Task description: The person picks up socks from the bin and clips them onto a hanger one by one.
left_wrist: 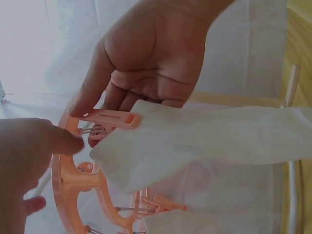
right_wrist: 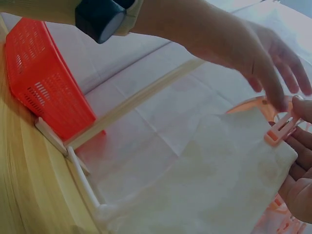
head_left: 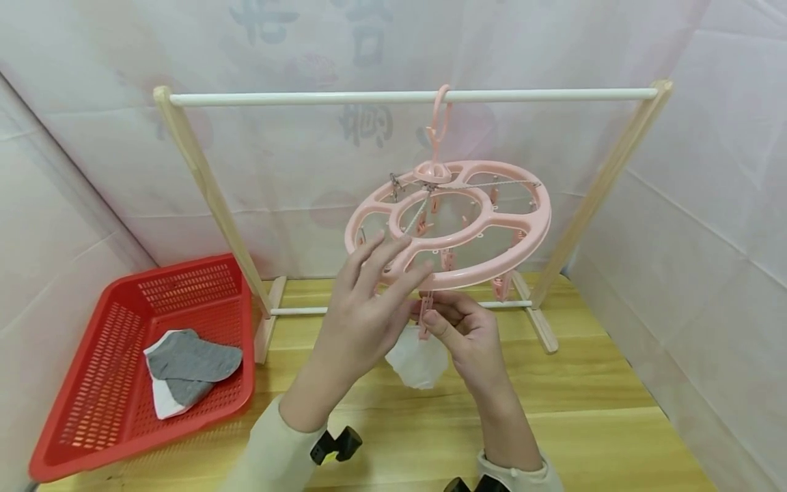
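Observation:
A pink round clip hanger [head_left: 519,270] hangs by its hook from a white rod. My right hand [head_left: 470,338] pinches one of its pink clothespins [left_wrist: 114,118] between thumb and fingers, below the near rim. That clothespin bites the edge of a white sock [left_wrist: 204,139], which dangles beneath the hanger; the right wrist view shows the sock [right_wrist: 204,170] broad and close. My left hand [head_left: 369,301] is at the hanger's near left rim, fingers spread and fairly straight, holding nothing. Another white sock [left_wrist: 185,223] shows beside a further clip in the left wrist view.
A red basket [head_left: 86,383] stands at the left with grey socks [head_left: 193,359] and a white piece inside. The rack's wooden legs [head_left: 205,184] flank the hanger, under the white rod [head_left: 295,99]. More clips [head_left: 501,283] hang round the ring. The table [head_left: 590,403] is wooden.

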Demonstrator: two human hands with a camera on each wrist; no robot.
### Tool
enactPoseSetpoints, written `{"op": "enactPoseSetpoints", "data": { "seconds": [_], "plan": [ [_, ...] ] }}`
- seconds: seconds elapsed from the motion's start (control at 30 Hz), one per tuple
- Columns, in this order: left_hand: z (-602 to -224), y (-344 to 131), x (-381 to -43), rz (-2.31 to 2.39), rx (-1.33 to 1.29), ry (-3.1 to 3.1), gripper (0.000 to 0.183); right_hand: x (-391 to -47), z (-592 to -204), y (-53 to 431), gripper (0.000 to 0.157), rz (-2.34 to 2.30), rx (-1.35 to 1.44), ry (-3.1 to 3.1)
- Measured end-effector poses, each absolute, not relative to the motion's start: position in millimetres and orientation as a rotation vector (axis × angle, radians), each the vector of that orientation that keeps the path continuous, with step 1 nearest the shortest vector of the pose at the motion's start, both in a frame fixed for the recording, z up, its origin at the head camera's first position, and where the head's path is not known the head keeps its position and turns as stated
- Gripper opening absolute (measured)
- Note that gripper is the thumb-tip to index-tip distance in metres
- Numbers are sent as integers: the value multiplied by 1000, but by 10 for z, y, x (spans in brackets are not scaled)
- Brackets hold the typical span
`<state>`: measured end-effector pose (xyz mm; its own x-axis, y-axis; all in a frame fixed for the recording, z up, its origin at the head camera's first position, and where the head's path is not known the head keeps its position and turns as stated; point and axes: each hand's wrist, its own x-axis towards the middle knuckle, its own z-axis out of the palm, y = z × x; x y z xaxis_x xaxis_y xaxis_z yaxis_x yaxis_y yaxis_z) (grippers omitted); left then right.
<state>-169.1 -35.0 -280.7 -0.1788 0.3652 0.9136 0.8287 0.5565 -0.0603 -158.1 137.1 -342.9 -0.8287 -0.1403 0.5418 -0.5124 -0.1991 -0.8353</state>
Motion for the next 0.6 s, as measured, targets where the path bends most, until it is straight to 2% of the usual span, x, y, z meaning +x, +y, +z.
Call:
{"op": "enactPoseSetpoints", "data": {
  "seconds": [0.3,0.6],
  "plan": [
    [-2812,-331,-1801,-362,-1073,-1956,65,-1599,-3414,1418,25,2112,773,-1880],
    [-2885,-371,-1882,-335,-1110,-2005,78,-1608,-3411,1461,29,2073,774,-1948]
  ]
}}
